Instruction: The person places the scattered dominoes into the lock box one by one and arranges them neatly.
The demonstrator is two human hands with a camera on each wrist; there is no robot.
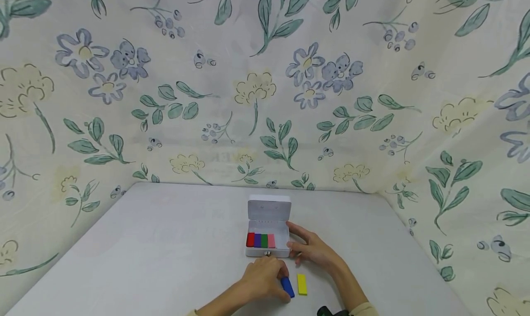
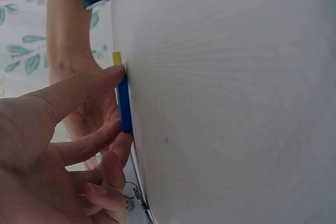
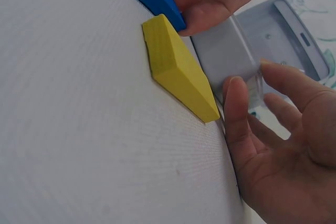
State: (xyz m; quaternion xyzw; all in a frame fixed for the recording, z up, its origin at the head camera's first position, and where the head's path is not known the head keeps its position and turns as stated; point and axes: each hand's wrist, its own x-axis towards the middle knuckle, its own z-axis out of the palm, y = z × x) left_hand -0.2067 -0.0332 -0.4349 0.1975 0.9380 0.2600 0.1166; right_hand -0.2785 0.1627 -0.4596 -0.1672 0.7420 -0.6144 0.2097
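My left hand [image 1: 265,275] pinches a blue block [image 1: 287,287] between thumb and fingers, low over the white table. Just right of it lies a yellow block [image 3: 176,66], touched by neither hand. A small light-grey metal box [image 1: 283,251] stands behind them with its lid [image 1: 269,210] raised. Inside, along the front left, a red block [image 1: 250,240], a purple block [image 1: 258,240], a green block [image 1: 264,240] and a pink block [image 1: 271,240] sit in a row. My right hand [image 1: 316,249] rests thumb and fingertips against the box's right side, fingers fairly straight and spread.
Keys on a ring [image 2: 135,195] hang at the front of the box, by its lock. The white table [image 1: 174,242] reaches back to a flower-patterned cloth [image 1: 248,100], which also rises on both sides. A dark device [image 1: 331,311] sits at my right wrist.
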